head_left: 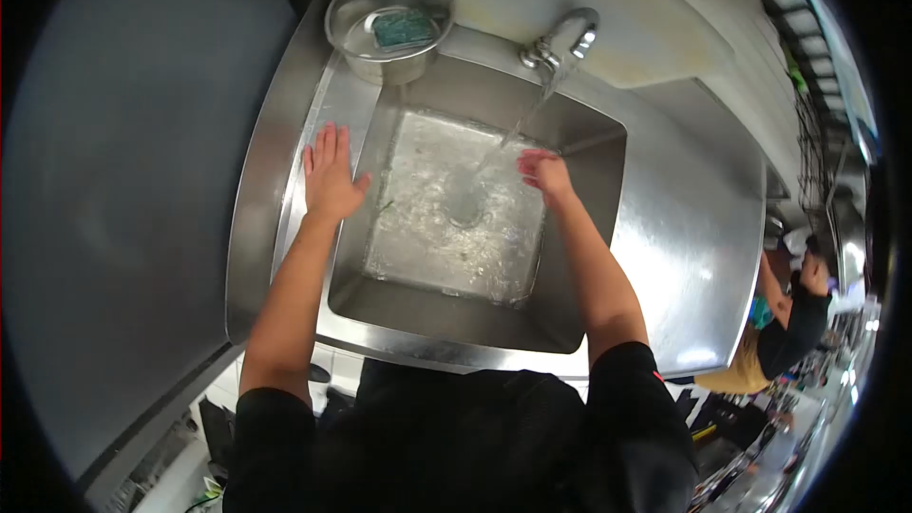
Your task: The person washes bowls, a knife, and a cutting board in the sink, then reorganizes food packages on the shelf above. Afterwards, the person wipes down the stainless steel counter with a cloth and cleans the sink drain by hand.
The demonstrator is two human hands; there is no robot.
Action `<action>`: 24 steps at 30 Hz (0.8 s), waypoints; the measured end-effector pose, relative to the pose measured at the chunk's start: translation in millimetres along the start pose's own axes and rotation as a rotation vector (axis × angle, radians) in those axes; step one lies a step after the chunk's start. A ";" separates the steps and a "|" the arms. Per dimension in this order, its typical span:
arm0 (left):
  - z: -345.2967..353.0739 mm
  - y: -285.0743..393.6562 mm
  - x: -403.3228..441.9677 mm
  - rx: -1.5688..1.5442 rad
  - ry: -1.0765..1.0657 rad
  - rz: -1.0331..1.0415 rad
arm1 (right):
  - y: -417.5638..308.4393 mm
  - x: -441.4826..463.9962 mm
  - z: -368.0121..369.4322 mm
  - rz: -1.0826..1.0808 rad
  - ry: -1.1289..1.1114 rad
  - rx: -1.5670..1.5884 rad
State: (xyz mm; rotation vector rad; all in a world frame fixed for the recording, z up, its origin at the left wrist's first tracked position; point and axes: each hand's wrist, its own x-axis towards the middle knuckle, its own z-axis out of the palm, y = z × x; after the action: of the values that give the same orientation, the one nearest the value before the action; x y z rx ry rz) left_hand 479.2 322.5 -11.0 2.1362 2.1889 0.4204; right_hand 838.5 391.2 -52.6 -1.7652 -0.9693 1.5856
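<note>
My left hand (332,180) lies flat, fingers spread, on the metal ledge (344,100) along the left side of the sink (456,323). Over the right part of the basin is my right hand (544,174), its fingers loosely curled and slightly apart, with nothing visible in them. It is close beside the water stream (532,114) running from the chrome faucet (581,27). Shallow water covers the basin floor, and a small green scrap (387,205) lies near its left side.
A round metal pot (385,71) stands at the back left corner, with a green scouring pad (404,28) inside. A steel counter (689,228) extends right of the sink. A grey panel (142,180) borders the left. Another person (793,323) is at the far right.
</note>
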 end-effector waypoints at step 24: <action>4.0 -5.4 1.4 0.005 -0.040 -0.088 | 225.6 115.7 76.1 -0.102 -0.550 -0.905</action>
State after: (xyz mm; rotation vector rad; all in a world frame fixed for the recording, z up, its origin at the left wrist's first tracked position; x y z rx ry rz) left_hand 474.7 324.5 -15.9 2.0224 2.2544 0.3641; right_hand 798.8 352.1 -311.3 -1.7487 -2.2752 1.7331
